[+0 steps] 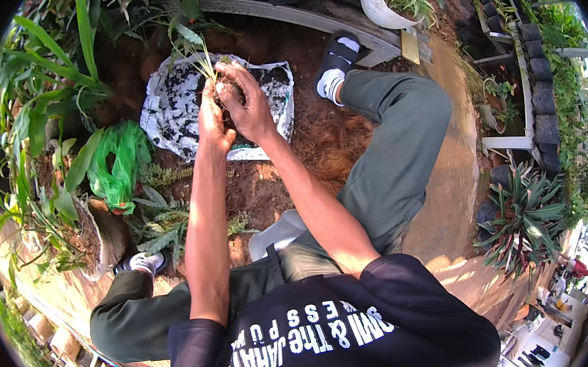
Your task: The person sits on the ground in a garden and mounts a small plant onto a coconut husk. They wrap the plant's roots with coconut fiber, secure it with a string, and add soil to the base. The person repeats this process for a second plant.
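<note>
Both my hands are cupped around the soil and root clump (227,91) of a small plant. Its thin pale-green leaves (205,65) stick up past my fingertips. My left hand (210,112) supports the clump from the left side. Across its right side curl the fingers of my right hand (251,103), dirty with soil. Beneath them lies a white plastic sack (168,110), opened out and smeared with dark soil. My hands hide the middle of the sack and part of the roots.
Green netting (118,165) lies left of the sack, near leafy plants (56,99). Brown fibre (333,151) covers the ground to the right. A white hanging pot (389,10) stands beyond my sandalled foot (338,61). Cut fern leaves (166,223) lie before me.
</note>
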The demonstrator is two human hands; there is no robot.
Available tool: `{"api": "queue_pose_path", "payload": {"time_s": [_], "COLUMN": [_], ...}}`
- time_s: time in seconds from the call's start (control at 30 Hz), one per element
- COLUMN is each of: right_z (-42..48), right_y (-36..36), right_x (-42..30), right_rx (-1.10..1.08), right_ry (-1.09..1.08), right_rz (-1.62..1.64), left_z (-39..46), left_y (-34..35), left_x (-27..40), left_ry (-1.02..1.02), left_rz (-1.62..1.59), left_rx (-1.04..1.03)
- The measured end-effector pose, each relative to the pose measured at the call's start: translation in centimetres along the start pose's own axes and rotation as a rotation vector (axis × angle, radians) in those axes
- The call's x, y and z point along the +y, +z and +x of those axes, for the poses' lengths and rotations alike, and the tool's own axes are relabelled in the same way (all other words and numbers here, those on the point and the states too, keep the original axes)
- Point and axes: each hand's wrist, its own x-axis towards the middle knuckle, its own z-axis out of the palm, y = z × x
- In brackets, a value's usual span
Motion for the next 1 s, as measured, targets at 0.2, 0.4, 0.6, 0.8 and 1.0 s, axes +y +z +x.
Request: {"api": "queue_pose_path", "payload": {"time_s": [0.2,0.4,0.6,0.8,1.0], "right_z": [-1.6,-2.7,-4.2,-5.3,-5.6], "right_y": [2.2,4.2,6.2,5.1,2.7], "right_x": [-0.8,-2.0,-2.1,-1.6,-0.9], "right_rx": [0.146,0.218,0.263,0.18,0.139], "right_ry": [-0.113,-0.026,-0.052,-0.056,-0.104], "right_rz": [-0.099,0.004,0.069,0.052,0.009], "left_z": [-2.8,-4.3,-5.4,-6.1,-6.1], "left_y": [1.0,-0.6,-2.3,-2.1,-1.2], "left_x": [1.6,2.7,3.7,2.5,0.4], "left_ry": [0.02,0.105,0.149,0.104,0.164], "left_rz": [0.05,0.168,0.293,0.254,0.317], "left_rx": [0.032,-0.017,0.121,0.099,0.101]}}
